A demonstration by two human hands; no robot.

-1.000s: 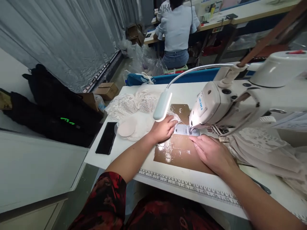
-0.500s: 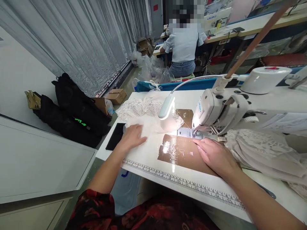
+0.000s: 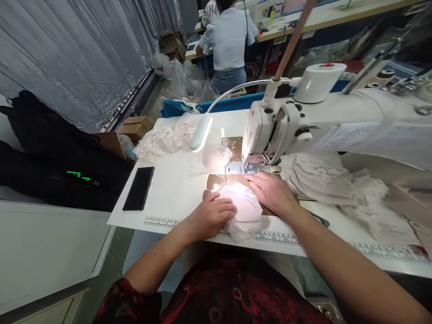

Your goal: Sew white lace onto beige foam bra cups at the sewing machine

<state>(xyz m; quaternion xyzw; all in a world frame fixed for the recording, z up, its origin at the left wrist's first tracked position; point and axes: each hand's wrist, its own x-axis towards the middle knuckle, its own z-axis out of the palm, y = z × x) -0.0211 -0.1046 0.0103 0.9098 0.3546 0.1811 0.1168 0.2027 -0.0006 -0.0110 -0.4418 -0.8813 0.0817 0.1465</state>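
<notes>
Just in front of the one sewing machine [image 3: 332, 110], two hands and one pale lace-edged cup [image 3: 245, 208]. Left hand [image 3: 212, 216]: fingers slightly spread over the cup's left edge, thumb hidden; cannot tell whether pinching. Right hand [image 3: 272, 191]: fingers pressed together, tips near the machine's needle, beside the cup; cannot tell whether touching it. Left of the machine: one second cup [image 3: 216, 158], one lamp head [image 3: 201, 132], one phone [image 3: 139, 189] farthest out. Beyond the machine: two people [image 3: 228, 38], one mostly hidden.
</notes>
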